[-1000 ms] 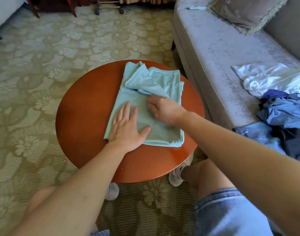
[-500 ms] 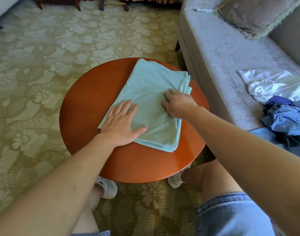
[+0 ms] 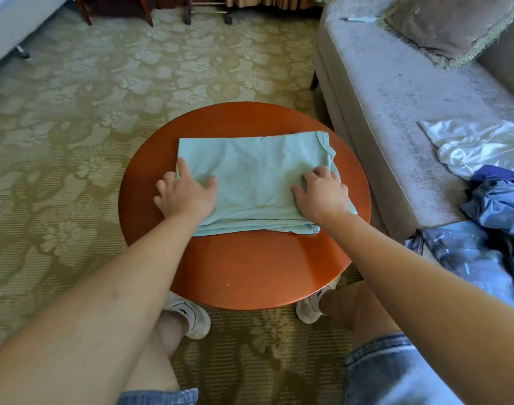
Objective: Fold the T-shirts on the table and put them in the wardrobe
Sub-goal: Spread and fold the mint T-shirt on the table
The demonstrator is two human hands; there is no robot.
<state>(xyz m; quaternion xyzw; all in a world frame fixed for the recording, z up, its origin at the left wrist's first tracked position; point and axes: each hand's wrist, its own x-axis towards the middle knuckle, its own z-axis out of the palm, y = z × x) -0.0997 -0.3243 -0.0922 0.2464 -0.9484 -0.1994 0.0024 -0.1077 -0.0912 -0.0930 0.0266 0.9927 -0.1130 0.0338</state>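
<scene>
A light teal T-shirt (image 3: 258, 176) lies folded into a wide rectangle on the round red-brown table (image 3: 249, 273). My left hand (image 3: 185, 194) holds its left end, thumb on top of the cloth and fingers curled at the edge against the tabletop. At the right end my right hand (image 3: 322, 194) grips the shirt, fingers bent down over the cloth near the edge and thumb spread to the left. Both forearms reach in over the table's near rim.
A grey sofa (image 3: 395, 112) stands right of the table, carrying a white garment (image 3: 477, 144), a heap of blue clothes (image 3: 501, 200), a cushion (image 3: 448, 24) and a pen (image 3: 358, 19). Patterned carpet (image 3: 74, 141) spreads to the left. Furniture legs stand at the back.
The shirt has been turned and now lies as a flat wide rectangle. My hands have moved apart from its middle to its left and right ends.
</scene>
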